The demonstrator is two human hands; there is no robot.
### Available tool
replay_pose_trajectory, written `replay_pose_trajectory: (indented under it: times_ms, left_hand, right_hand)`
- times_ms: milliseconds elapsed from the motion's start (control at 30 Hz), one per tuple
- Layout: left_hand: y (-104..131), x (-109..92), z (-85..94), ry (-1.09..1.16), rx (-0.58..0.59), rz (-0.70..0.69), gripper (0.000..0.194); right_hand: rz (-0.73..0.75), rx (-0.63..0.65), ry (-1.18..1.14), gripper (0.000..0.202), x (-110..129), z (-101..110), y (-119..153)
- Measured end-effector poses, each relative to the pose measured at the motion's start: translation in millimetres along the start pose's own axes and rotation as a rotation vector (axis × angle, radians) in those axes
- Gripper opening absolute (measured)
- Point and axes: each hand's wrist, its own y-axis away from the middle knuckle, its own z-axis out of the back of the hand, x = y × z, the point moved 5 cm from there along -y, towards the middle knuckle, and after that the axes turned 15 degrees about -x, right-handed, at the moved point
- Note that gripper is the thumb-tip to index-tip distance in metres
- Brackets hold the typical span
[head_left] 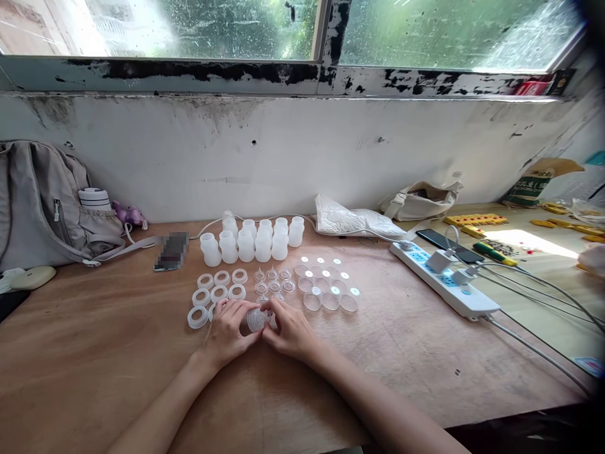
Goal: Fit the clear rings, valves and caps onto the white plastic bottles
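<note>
Close together near the middle of the table, my left hand [230, 325] and my right hand [289, 328] are both closed around a translucent ribbed bottle part [256, 320]. The fingers hide much of it, so its full shape cannot be made out. Just beyond my left hand lie rows of whitish screw rings [201, 297]. Clear bottle nipples [275, 287] stand in rows behind my right hand. Rightward of them are clear round caps [330, 301] with small white dots. Behind everything, frosted small bottles [246, 246] stand upright in two rows.
A phone [171, 252] lies left of the bottles, near a grey backpack [42, 202]. To the right sit a white power strip [444, 280] with cables, a dark phone [449, 246], a screwdriver [495, 253] and a white padded bag [354, 221]. A wall bounds the back.
</note>
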Motion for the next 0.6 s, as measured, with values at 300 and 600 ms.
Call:
replay_pose_trajectory:
  times_ms: [300,600]
  left_hand:
    - [0.7,4.6,1.7,-0.028,-0.019,-0.017,0.028]
    - [-0.7,16.4,6.5,-0.085,-0.024,0.042,0.034]
  right_hand:
    - [0.025,-0.016,-0.006,0.023,4.7,8.9,-2.8]
    - [-0.176,-0.193,0.188,0.017,-13.4,21.1,-8.6]
